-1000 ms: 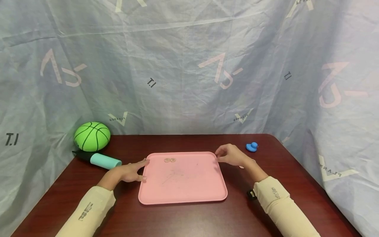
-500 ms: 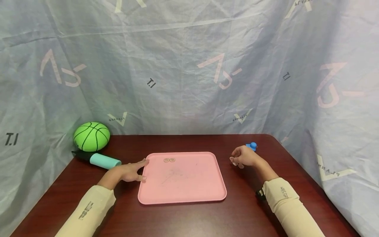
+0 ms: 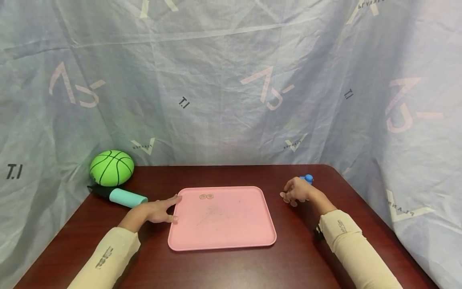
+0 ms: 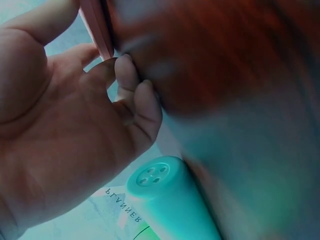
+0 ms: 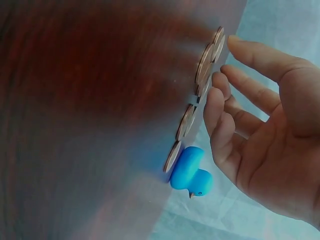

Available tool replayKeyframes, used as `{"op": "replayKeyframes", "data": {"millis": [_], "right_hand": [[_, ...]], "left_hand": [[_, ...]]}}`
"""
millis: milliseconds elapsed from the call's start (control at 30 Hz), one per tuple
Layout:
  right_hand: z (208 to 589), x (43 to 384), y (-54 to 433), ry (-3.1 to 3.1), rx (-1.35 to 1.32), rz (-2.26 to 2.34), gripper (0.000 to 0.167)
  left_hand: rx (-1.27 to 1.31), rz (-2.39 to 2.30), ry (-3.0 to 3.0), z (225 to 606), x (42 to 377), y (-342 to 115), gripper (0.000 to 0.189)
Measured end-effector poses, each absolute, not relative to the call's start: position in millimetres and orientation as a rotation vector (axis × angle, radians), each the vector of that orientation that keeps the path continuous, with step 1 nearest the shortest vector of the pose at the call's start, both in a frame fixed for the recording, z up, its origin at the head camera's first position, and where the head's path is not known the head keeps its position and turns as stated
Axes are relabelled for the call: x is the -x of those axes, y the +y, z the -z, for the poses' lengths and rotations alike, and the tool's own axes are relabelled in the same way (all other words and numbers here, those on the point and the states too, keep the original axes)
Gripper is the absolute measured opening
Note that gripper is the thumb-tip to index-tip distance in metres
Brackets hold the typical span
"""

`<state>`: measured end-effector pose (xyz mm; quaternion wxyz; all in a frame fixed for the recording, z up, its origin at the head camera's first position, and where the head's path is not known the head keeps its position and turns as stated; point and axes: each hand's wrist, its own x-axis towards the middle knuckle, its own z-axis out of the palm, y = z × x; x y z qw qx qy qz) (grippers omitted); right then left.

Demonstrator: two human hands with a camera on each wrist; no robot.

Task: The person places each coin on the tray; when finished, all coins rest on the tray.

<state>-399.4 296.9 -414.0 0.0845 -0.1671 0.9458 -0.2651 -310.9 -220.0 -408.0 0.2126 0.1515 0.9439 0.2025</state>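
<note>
Head: two coins point(image 3: 203, 196) lie near the far left corner of the pink tray point(image 3: 238, 228); left hand point(image 3: 155, 211) rests on its left edge. Loose coins point(image 3: 294, 204) lie beyond its right edge, under right hand point(image 3: 298, 190). Coin work looks early.

Left wrist: loose touch, no firm grip.

Right wrist: fingers loosely bent, gripping nothing; at least five coins lie on table point(image 5: 75, 150).

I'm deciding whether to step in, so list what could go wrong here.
The coins lie flat and close together by the right hand, so its fingers might slip or drag several at once.
The duck is just beyond that hand and could get bumped.
The left hand is at the edge of the tray; a nudge might shift the two coins there.
</note>
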Motion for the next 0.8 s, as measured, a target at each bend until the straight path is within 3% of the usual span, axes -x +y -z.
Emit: {"op": "replayKeyframes", "data": {"millis": [800], "right_hand": [[421, 404, 290, 2.734, 0.414, 0.889, 0.014]], "left_hand": [[-0.547, -0.696, 2.653, 411, 312, -226, 0.088]]}}
